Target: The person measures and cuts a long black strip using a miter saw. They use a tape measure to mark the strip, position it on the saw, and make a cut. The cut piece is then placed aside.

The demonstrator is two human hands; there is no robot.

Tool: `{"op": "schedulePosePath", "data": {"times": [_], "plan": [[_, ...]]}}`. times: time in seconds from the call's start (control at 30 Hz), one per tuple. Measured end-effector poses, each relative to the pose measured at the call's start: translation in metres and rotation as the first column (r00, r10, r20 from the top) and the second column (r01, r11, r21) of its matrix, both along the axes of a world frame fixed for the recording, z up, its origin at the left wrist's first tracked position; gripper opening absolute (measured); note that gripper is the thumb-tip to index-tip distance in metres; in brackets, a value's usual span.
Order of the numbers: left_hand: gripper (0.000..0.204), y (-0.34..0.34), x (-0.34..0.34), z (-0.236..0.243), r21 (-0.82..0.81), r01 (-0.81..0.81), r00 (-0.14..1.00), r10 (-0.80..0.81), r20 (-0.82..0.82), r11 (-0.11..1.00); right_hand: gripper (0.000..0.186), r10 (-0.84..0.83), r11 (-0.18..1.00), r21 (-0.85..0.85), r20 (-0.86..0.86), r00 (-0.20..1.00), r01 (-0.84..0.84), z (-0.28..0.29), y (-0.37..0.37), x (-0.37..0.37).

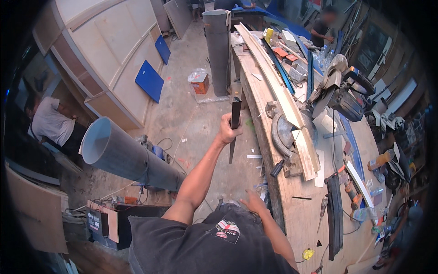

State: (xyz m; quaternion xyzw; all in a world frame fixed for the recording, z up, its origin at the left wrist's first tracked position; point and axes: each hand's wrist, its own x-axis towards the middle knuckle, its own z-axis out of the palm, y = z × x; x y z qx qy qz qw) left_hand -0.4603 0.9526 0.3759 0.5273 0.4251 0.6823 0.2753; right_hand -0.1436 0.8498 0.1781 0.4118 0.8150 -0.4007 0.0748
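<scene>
My left hand (228, 131) is raised ahead of me with its fingers wrapped round a narrow black bar (236, 113). The bar stands almost upright, its upper end above my fist and its tapering lower part hanging below. My right hand (252, 201) is lower, by the bench's near side, with fingers apart and nothing visible in it. To the right of both hands is the wooden workbench (292, 218). A mitre saw (335, 93) stands on it, and long cream-coloured profiles (278, 86) lie across the saw's base.
Black strips (335, 219), a screwdriver (323, 208) and a yellow tape measure (308, 254) lie on the bench. Large grey tubes (217, 55) stand ahead and at the left (132, 155). People are at the far left (57, 121) and back right (321, 29).
</scene>
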Motion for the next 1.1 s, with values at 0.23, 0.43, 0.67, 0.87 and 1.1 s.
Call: {"op": "schedulePosePath", "data": {"times": [0.23,0.43,0.67,0.87,1.1], "plan": [[0.033,-0.001,0.008,-0.004,0.021,-0.039,0.999,0.038,0.021,0.999,0.077,0.02,1.0,0.023,0.039,0.999,-0.02,-0.007,-0.001,0.005],[0.032,0.001,0.01,-0.005,0.01,-0.026,0.999,0.026,0.035,1.0,0.077,-0.007,1.0,-0.007,0.055,0.998,0.007,-0.006,0.001,0.007],[0.033,0.004,0.011,-0.009,-0.002,-0.031,0.999,0.031,0.03,1.0,0.077,-0.017,0.999,-0.026,0.082,0.996,0.019,0.007,0.001,0.005],[0.03,0.006,0.011,-0.013,-0.006,-0.014,1.0,0.015,0.026,1.0,0.077,-0.011,1.0,-0.002,0.05,0.999,0.011,0.006,0.003,0.004],[0.032,0.011,0.016,-0.02,-0.005,-0.032,0.999,0.032,0.04,0.999,0.078,-0.019,1.0,-0.006,-0.011,1.0,0.019,0.0,0.005,0.006]]}}
